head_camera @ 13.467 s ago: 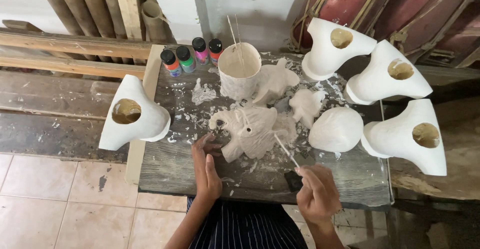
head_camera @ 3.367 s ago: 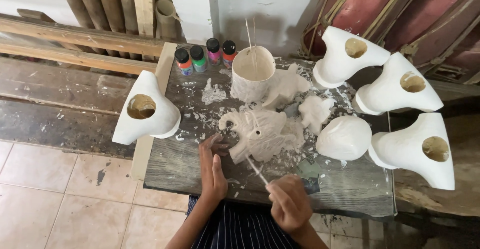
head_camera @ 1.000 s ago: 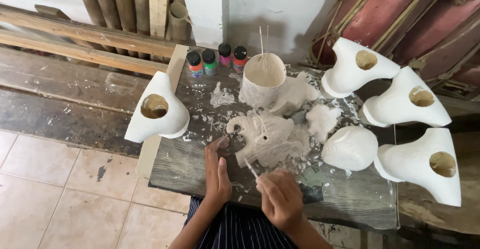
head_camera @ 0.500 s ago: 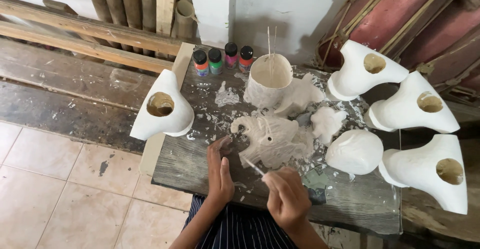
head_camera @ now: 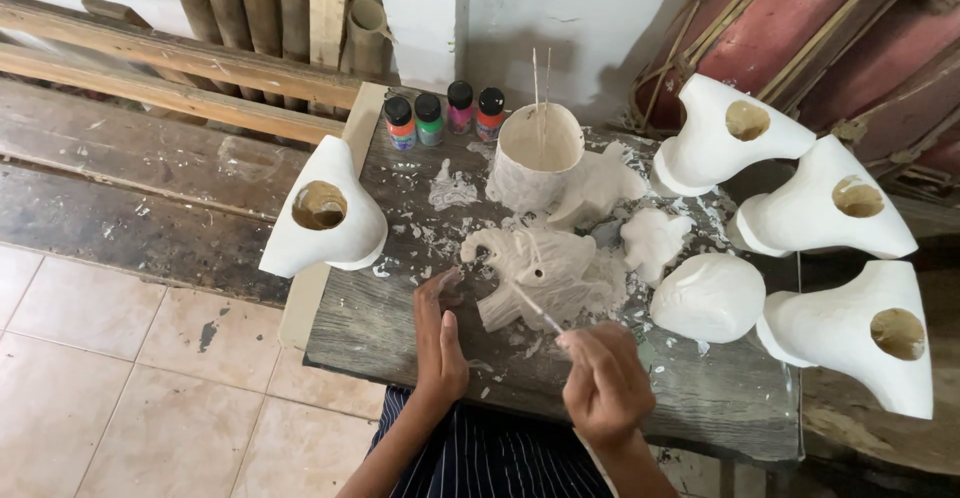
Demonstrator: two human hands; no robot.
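A white carved figure [head_camera: 535, 273], paint-crusted, lies in the middle of a dark wooden table [head_camera: 390, 308]. My left hand [head_camera: 440, 338] rests flat on the table with its fingertips against the figure's left edge. My right hand [head_camera: 600, 383] pinches a thin paintbrush [head_camera: 535, 310], whose tip touches the figure's lower middle. A white pot [head_camera: 538, 153] with thin sticks in it stands just behind the figure.
Several small paint bottles [head_camera: 445, 116] line the table's back edge. White hollow mask-like forms sit at the left [head_camera: 325, 213] and right [head_camera: 835, 208]; a rounded white piece [head_camera: 708, 296] lies right of the figure. Planks and tiled floor [head_camera: 110, 378] are to the left.
My right hand has drawn back slightly toward me with the brush, still touching the figure. The left hand stays by the figure's left edge. The camera view shifted a little.
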